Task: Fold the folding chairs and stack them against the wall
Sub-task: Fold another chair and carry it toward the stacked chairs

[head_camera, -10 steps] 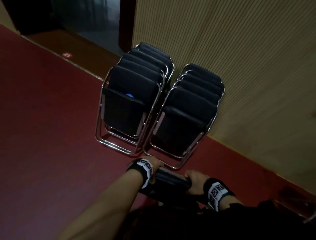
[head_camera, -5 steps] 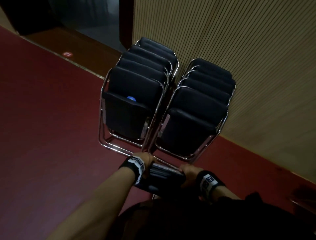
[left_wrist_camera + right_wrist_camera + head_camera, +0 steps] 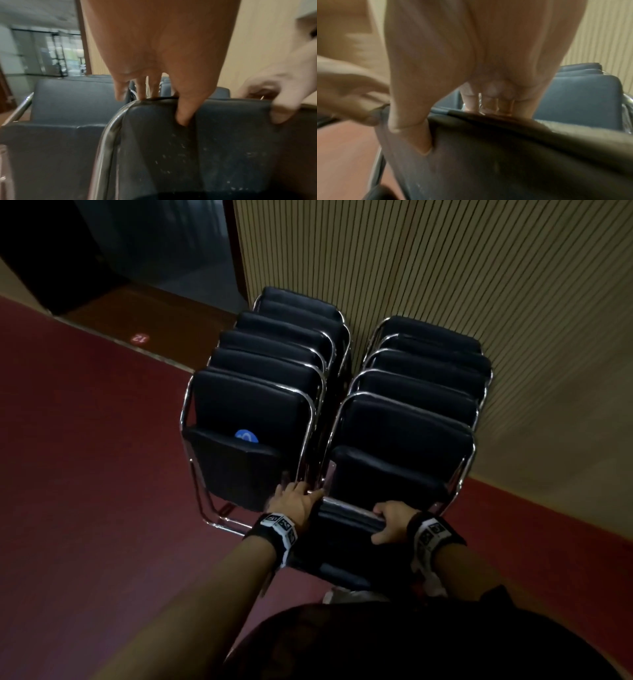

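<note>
I hold a folded black chair (image 3: 342, 539) upright by the top of its padded backrest, just in front of the right stack. My left hand (image 3: 296, 503) grips the backrest's left top corner (image 3: 171, 108), fingers over the far side, thumb pressed on the near face. My right hand (image 3: 390, 522) grips the right part of the same top edge (image 3: 488, 119) the same way. Two stacks of folded black chairs with chrome frames lean on the ribbed wall (image 3: 445, 268): the left stack (image 3: 253, 405) and the right stack (image 3: 407, 422).
Dark red carpet (image 3: 85, 491) spreads to the left and along the wall's foot at the right. A doorway (image 3: 154, 251) with a brown threshold and a round red floor marker (image 3: 139, 338) lies beyond the left stack. The front left chair shows a blue sticker (image 3: 246, 436).
I have come closer to the stacks with the chair held in both hands; the held chair's backrest now stands right at the front of the right stack. Both hands keep their hold.
</note>
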A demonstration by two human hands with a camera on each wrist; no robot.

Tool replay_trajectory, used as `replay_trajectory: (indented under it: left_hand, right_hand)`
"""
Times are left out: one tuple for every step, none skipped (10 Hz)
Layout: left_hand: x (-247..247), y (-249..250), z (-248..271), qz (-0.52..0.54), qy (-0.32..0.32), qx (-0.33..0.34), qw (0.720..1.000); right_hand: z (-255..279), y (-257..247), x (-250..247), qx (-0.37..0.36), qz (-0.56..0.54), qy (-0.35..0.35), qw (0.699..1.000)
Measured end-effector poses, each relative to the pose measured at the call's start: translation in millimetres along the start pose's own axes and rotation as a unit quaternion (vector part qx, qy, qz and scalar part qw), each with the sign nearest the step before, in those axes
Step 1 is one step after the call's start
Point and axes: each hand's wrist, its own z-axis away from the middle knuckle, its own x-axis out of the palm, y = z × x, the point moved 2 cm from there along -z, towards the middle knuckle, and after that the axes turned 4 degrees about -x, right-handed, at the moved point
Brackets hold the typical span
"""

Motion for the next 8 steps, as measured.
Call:
replay_trajectory:
  left_hand:
    - [-9, -2, -26, 0.019, -0.011, -0.013, 1.0]
    - [-16, -1, -49, 0.077, -0.065, -0.038, 0.994]
    - [-15, -12, -59, 0.111, -0.083, -0.064, 0.988]
    - [-10, -34, -55, 0.148, -0.115, -0.1, 0.977]
    - [-4, -50, -45, 0.17, -0.124, -0.104, 0.972]
    - [-11, -63, -18, 0.202, -0.117, -0.117, 0.965]
    - [-26, -102, 15, 0.193, -0.067, -0.126, 0.971]
    - [-54, -174, 42, 0.223, -0.007, -0.17, 0.96]
  right_hand:
    - [-28, 23, -30, 0.004, -0.003, 0.014, 1.0]
    - [-49, 50, -61, 0.032, -0.011, 0.02, 0.999]
    - [-68, 73, -74, 0.048, -0.03, 0.033, 0.998]
    - [-87, 76, -85, 0.054, -0.026, 0.054, 0.997]
    - [-103, 79, -101, 0.101, 0.023, 0.092, 0.99]
    - [-106, 50, -108, 0.127, 0.054, 0.093, 0.986]
    - [-110, -38, -111, 0.051, 0.074, 0.122, 0.988]
    - [-129, -197, -127, -0.128, 0.029, 0.154, 0.979]
